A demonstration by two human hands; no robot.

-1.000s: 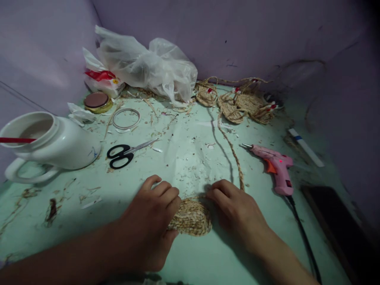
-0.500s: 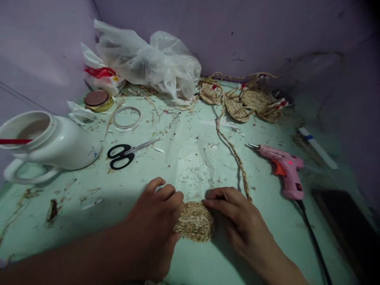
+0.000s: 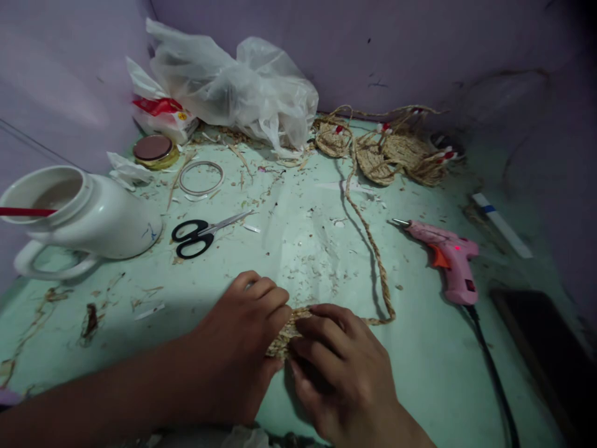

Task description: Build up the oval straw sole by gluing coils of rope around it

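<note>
Woven piece lies near the front edge of the table, between left hand and right hand, both touching it. Braided cord runs from it back to the rear woven pieces. Glue gun lies right of the cord, scissors left, jug farther left, plastic bag behind.

Dim light; 1 brighter patch lies on the table at frame centre. Lower foreground and right corners fall dark; edges bend, softly blurred.
</note>
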